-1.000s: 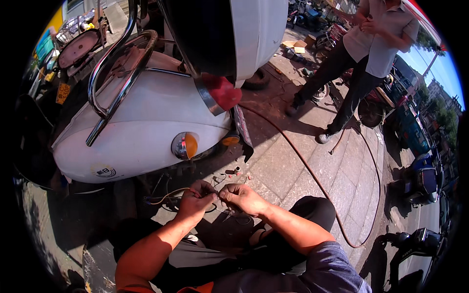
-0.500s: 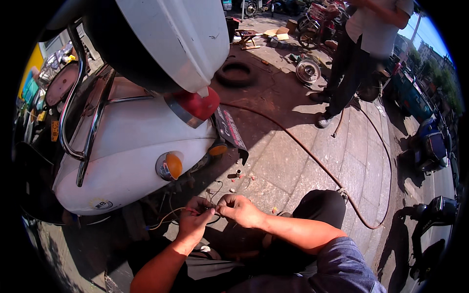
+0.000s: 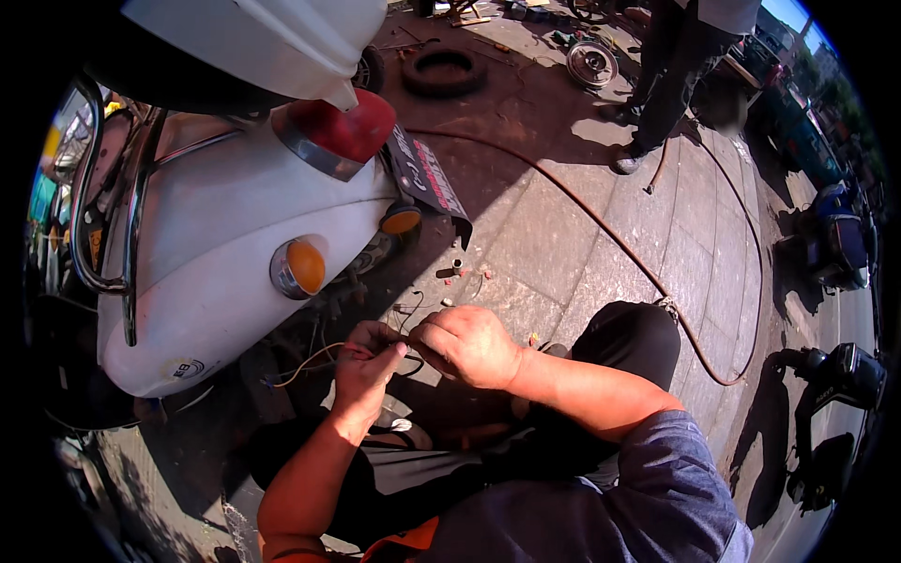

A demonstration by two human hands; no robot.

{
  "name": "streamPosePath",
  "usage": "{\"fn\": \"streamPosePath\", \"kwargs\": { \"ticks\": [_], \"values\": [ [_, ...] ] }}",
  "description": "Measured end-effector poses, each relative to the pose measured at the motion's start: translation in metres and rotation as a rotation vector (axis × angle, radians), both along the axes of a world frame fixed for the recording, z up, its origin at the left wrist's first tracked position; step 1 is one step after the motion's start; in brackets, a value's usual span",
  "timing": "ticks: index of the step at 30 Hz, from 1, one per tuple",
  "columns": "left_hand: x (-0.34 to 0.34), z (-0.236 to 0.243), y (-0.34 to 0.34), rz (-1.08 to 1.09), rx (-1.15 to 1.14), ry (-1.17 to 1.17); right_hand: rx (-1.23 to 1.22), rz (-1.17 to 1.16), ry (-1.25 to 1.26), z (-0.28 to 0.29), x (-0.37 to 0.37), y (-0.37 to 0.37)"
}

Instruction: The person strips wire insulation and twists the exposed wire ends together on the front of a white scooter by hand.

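Low in front of me, beside the rear of a white scooter (image 3: pixel 202 253), my two hands meet. My left hand (image 3: pixel 364 368) is closed in a pinch on thin wires; a yellow wire (image 3: pixel 308 360) runs out of it to the left, and a bit of red shows at its fingers. Fingertip to fingertip with it, my right hand (image 3: pixel 469 347) pinches too, over a dark wire whose end is hidden by the fingers. Above the hands sit the scooter's orange turn signals (image 3: pixel 305 267), its red tail light (image 3: pixel 355 127) and a white top box (image 3: pixel 310 38).
A brown hose (image 3: pixel 587 220) curves across the paving towards my knee. Beyond it lie a black tyre (image 3: pixel 444 73) and a wheel (image 3: pixel 591 65). Another person (image 3: pixel 671 80) stands at the far right. Small parts, including a metal socket (image 3: pixel 458 266), lie past my hands.
The view has tilted down and shifted, so the scooter sits higher and further left. My hands remain together on the wires, and my right hand has turned its back more upward.
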State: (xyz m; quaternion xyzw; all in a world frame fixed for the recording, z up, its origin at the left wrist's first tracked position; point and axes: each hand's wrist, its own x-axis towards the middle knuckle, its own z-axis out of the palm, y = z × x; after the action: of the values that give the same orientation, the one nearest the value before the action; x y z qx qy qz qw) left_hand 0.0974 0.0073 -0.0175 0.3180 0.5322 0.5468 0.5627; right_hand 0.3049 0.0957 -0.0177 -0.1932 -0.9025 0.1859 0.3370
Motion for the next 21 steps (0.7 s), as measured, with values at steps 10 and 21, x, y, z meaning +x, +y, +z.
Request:
{"fn": "streamPosePath", "kwargs": {
  "ticks": [10, 21],
  "values": [
    [0.005, -0.011, -0.01, -0.018, 0.103, 0.184, -1.635, 0.069, 0.056, -0.006, -0.01, 0.001],
    [-0.003, -0.005, -0.006, -0.031, 0.015, 0.14, -0.081, 0.064, 0.015, 0.002, 0.0, 0.007]
  ]
}}
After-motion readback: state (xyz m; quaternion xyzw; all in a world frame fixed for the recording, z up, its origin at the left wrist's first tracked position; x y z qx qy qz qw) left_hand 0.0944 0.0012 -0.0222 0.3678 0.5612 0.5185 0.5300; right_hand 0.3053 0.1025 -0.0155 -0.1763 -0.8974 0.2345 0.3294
